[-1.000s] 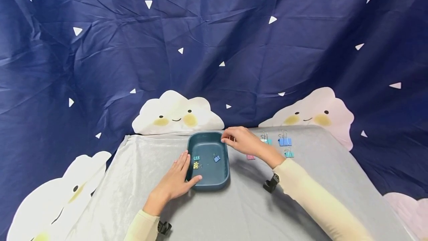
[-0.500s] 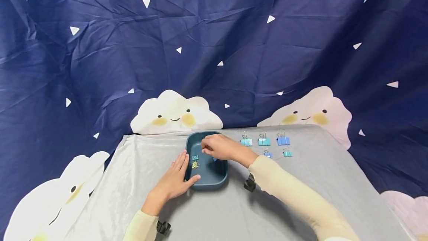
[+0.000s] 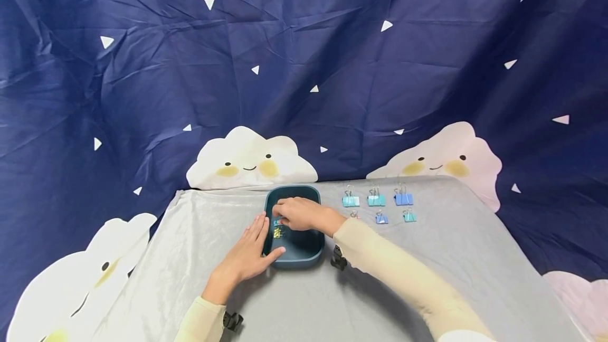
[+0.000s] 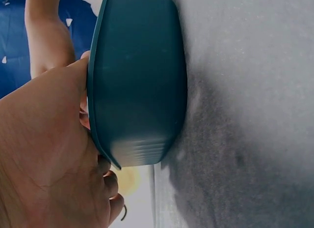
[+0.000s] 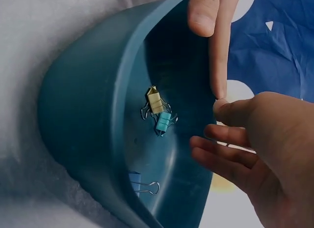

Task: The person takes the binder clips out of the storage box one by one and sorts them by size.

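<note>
My left hand [image 3: 247,252] rests on the left rim of a dark teal tray [image 3: 296,264], its fingers fairly straight along the rim and the thumb over the near left corner. Inside the tray, my right hand [image 3: 300,213] reaches toward the left wall, fingers loosely bent with nothing seen between them. Below it lie a yellow binder clip [image 5: 154,100] and a small teal binder clip [image 5: 164,121], touching or nearly so. A blue binder clip [image 5: 135,181] lies nearer the opposite wall, partly hidden by the rim; the right hand covers it in the head view.
Right of the tray, binder clips stand in two rows on the grey cloth [image 3: 380,257]: large teal and blue clips [image 3: 404,199] behind, smaller blue [image 3: 381,219], teal [image 3: 409,217] and pink ones in front. A dark blue curtain [image 3: 304,41] hangs behind the table.
My right hand has moved left from the tray's far right rim to over its left part. The clips on the cloth are now less covered by the arm. My left hand stays put.
</note>
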Demonstrator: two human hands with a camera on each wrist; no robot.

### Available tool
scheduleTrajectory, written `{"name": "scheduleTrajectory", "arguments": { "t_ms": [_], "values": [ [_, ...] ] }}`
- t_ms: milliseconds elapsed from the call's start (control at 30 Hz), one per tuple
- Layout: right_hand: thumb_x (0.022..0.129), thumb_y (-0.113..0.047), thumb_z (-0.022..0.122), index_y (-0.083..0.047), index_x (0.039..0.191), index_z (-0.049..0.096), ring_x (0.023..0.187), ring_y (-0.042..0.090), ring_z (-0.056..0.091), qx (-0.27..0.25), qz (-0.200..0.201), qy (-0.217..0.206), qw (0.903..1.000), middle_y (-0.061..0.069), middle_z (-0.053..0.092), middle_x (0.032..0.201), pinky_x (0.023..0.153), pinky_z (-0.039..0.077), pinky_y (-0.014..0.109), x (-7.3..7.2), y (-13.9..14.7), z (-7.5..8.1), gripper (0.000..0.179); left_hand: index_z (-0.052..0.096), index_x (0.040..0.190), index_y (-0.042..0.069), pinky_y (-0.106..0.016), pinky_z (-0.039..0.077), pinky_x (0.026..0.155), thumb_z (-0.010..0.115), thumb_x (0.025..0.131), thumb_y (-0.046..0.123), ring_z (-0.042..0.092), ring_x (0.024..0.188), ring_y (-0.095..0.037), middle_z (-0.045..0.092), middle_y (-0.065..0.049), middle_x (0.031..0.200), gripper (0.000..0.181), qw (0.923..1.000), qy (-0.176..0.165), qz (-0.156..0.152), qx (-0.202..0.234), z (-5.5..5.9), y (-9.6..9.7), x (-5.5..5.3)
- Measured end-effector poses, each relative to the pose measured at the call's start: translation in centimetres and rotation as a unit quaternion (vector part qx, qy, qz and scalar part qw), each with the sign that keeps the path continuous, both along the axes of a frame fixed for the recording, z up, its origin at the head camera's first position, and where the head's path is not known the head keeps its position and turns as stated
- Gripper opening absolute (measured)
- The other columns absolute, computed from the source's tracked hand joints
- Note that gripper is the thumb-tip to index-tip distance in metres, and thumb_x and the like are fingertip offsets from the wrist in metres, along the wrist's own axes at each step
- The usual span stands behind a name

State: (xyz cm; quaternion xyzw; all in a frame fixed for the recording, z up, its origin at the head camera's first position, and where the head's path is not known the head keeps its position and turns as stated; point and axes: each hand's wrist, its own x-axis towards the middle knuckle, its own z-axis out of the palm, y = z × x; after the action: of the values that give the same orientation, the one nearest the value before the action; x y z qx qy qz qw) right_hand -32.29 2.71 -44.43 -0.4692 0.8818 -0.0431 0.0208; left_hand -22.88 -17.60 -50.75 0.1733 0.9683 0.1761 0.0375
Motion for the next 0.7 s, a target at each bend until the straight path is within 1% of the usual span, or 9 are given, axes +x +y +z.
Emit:
{"name": "scheduleTrajectory", "arguments": {
  "t_ms": [200, 333, 533, 600, 700],
  "values": [
    [0.105, -0.021, 0.070, -0.013, 0.137, 0.069, 0.123, 0.022, 0.069, 0.030, -0.031, -0.024, 0.9988, 0.006, 0.068, 0.137, 0.108, 0.057, 0.039, -0.2, -0.9, -0.9, 0.033, 0.014, 0.170, 0.000, -0.054, 0.017, 0.136, 0.050, 0.104, 0.069, 0.008, 0.168, -0.032, 0.005, -0.014, 0.181, 0.102, 1.0000, 0.002, -0.003, 0.001, 0.0, 0.0, 0.0],
    [0.104, -0.026, 0.072, -0.016, 0.144, 0.063, 0.132, 0.022, 0.065, 0.062, -0.045, -0.035, 0.9965, 0.006, 0.064, 0.144, 0.114, 0.053, 0.039, -0.2, -1.7, -1.4, 0.042, 0.013, 0.170, 0.000, -0.054, 0.017, 0.136, 0.050, 0.104, 0.069, 0.008, 0.168, -0.032, 0.005, -0.015, 0.181, 0.102, 1.0000, 0.006, -0.005, 0.006, -0.1, 0.0, -0.1],
    [0.106, -0.036, 0.068, -0.018, 0.159, 0.049, 0.146, 0.022, 0.055, 0.122, -0.078, -0.062, 0.9875, 0.008, 0.053, 0.161, 0.122, 0.047, 0.038, 0.0, -2.9, -2.2, 0.060, 0.015, 0.170, 0.001, -0.054, 0.017, 0.136, 0.050, 0.104, 0.070, 0.008, 0.168, -0.032, 0.005, -0.014, 0.181, 0.102, 0.9998, 0.011, -0.003, 0.013, -0.1, 0.0, -0.1],
    [0.105, -0.038, 0.069, -0.019, 0.162, 0.047, 0.147, 0.022, 0.055, 0.139, -0.081, -0.061, 0.9851, 0.008, 0.052, 0.162, 0.122, 0.047, 0.038, 0.0, -3.0, -2.5, 0.063, 0.016, 0.170, 0.001, -0.054, 0.017, 0.136, 0.050, 0.104, 0.070, 0.009, 0.168, -0.032, 0.006, -0.014, 0.181, 0.101, 0.9999, 0.012, -0.003, 0.011, -0.1, 0.0, -0.1],
    [0.103, -0.040, 0.072, -0.024, 0.159, 0.052, 0.139, 0.020, 0.060, 0.151, -0.073, -0.045, 0.9849, 0.006, 0.057, 0.154, 0.116, 0.052, 0.036, 0.0, -2.9, -2.9, 0.063, 0.017, 0.170, 0.000, -0.055, 0.018, 0.136, 0.051, 0.104, 0.069, 0.010, 0.168, -0.033, 0.008, -0.015, 0.181, 0.101, 0.9998, 0.014, -0.004, 0.011, -0.1, 0.0, 0.0]
  ]
}}
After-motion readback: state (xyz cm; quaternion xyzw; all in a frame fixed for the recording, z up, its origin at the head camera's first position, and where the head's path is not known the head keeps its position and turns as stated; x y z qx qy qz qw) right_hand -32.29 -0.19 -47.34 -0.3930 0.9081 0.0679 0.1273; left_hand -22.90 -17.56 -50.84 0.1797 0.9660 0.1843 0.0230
